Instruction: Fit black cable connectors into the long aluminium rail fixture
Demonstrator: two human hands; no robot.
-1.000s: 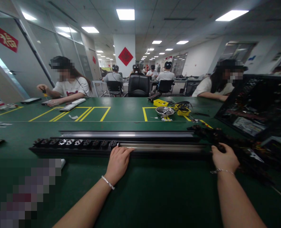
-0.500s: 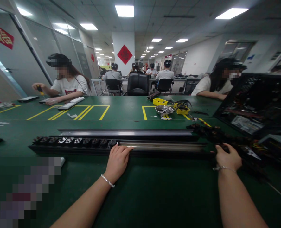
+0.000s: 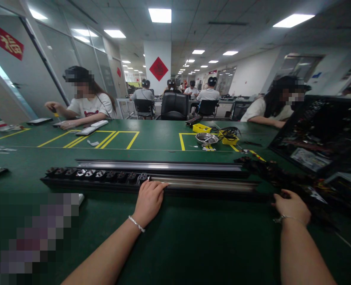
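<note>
I see a large green table (image 3: 175,245) that fills the lower half of the view, with yellow marked boxes (image 3: 118,139) on its far part. Across the middle lies a long black power strip (image 3: 128,179), with a row of sockets on its left half and a shiny metal rail on its right half; a second long rail (image 3: 159,165) lies just behind it. At the right side stands an open black case (image 3: 323,134), and a bundle of dark cables (image 3: 282,174) runs from it toward the end of the strip.

My left hand (image 3: 148,201) lies flat on the front edge of the strip, near its middle, fingers spread and pressing, not closed around anything. My right hand (image 3: 292,206) is at the right end, where the strip meets the cables. Compared with one second ago this hand has moved a little to the right and nearer to me, while the left hand stays at the same place. I cannot tell whether the right fingers hold a cable or only touch.

Further away, two yellow trays (image 3: 201,128) and a metal bowl (image 3: 206,139) stand on the table, and other people sit working at it.
</note>
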